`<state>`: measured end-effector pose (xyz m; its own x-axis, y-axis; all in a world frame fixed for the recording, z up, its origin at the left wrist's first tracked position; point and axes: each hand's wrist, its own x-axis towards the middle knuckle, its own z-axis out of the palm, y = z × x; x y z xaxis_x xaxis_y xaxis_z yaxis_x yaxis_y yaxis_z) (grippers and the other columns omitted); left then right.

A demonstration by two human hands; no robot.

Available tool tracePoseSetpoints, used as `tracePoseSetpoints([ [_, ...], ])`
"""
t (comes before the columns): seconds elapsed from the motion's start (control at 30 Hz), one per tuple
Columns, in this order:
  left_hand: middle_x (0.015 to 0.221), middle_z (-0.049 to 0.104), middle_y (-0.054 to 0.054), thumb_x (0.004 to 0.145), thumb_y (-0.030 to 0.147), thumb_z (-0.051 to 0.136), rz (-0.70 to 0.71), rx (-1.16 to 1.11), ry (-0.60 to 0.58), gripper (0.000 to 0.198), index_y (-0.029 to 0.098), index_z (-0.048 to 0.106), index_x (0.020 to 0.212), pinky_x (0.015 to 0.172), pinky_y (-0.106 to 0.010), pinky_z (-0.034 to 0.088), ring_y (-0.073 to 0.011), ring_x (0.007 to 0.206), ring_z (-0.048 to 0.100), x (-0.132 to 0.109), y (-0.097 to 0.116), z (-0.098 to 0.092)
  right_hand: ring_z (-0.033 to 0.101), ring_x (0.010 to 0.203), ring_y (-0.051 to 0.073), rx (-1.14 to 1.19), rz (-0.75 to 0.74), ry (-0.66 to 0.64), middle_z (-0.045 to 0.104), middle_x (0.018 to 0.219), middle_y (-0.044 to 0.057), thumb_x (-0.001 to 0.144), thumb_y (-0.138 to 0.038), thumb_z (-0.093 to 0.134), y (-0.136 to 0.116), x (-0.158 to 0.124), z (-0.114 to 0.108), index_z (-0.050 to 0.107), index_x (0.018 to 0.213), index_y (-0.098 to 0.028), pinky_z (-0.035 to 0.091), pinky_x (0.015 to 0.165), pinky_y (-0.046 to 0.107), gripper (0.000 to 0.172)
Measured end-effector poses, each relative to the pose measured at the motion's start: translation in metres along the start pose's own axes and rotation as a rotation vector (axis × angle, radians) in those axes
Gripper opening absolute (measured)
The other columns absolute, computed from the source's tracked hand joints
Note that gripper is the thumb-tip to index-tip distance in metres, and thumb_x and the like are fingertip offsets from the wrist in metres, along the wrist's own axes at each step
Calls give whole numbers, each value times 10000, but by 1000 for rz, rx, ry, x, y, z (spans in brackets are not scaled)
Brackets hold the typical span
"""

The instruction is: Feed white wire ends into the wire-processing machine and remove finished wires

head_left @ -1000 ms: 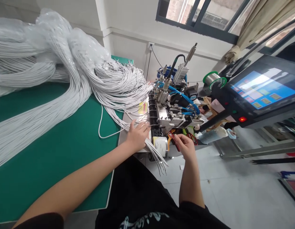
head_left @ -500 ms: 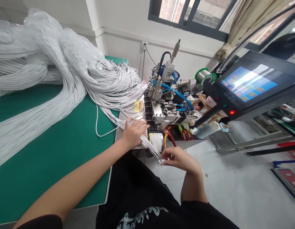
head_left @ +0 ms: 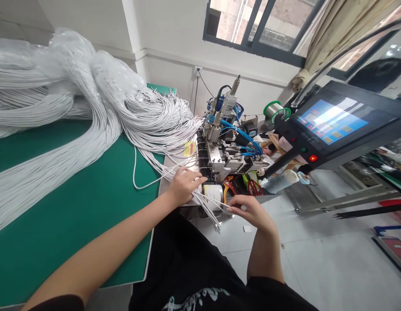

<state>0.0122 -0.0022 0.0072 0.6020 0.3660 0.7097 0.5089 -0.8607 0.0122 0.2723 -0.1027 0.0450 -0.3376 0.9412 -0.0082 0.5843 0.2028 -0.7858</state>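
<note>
My left hand (head_left: pixel 184 186) is closed round a bundle of white cables (head_left: pixel 210 214) at the table's right edge. The loose ends of the bundle hang out past that hand, over the edge. To the right, my right hand (head_left: pixel 244 209) pinches the end of a white cable (head_left: pixel 218 201) pulled aside from the rest. A second cable seems to run to the same fingers; exactly how many they hold is hard to make out. Just beyond my left hand stands a machine (head_left: pixel 216 153) with metal cylinders and blue air hoses, and cables run into its near side.
Plastic-wrapped cable bundles (head_left: pixel 99 103) cover the back of the green table (head_left: pixel 99 207). At the right a touchscreen panel (head_left: pixel 336 121) juts out on an arm. A label roll (head_left: pixel 213 196), orange-handled pliers (head_left: pixel 228 185), red scissors (head_left: pixel 254 188) and a wire spool (head_left: pixel 276 111) surround the machine.
My right hand has moved slightly right and up, drawing a cable end away from the bundle's tips. My left hand keeps its hold. The camera view has shifted a little.
</note>
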Motion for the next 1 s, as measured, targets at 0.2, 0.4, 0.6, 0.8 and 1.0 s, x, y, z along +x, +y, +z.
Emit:
tracePoseSetpoints([
  [0.2,914,699,-14,957,182,429,281,2,11,300,237,552,1226,745,-267,443,-98,740,618,2,3,0,419,554,109,293,101,346,520,645,-5,860,-467,613,20,15,6,608,757,-174,342,519,240,310],
  [0.4,830,684,-18,975,411,471,333,-26,10,338,201,544,1229,654,-259,449,-102,660,596,2,4,-6,346,500,78,444,117,337,472,632,-30,841,-470,634,28,27,14,583,770,-179,278,438,212,304],
  [0.6,674,623,22,985,273,465,282,39,45,177,170,605,1013,613,-255,396,-95,591,548,3,8,-3,388,494,80,453,138,347,571,660,0,804,-473,672,20,34,15,619,795,-170,301,438,216,308],
  [0.8,640,588,29,987,225,426,186,88,14,190,182,599,922,645,-267,370,-107,598,540,2,10,0,412,495,98,464,117,529,661,740,57,799,-485,661,16,45,32,657,863,-160,340,452,247,332],
  [1.0,757,659,-22,949,142,402,112,96,-10,237,164,628,1018,761,-314,375,-134,675,587,2,7,3,428,490,101,468,33,610,680,787,66,843,-475,605,17,53,40,683,918,-172,376,466,263,322],
])
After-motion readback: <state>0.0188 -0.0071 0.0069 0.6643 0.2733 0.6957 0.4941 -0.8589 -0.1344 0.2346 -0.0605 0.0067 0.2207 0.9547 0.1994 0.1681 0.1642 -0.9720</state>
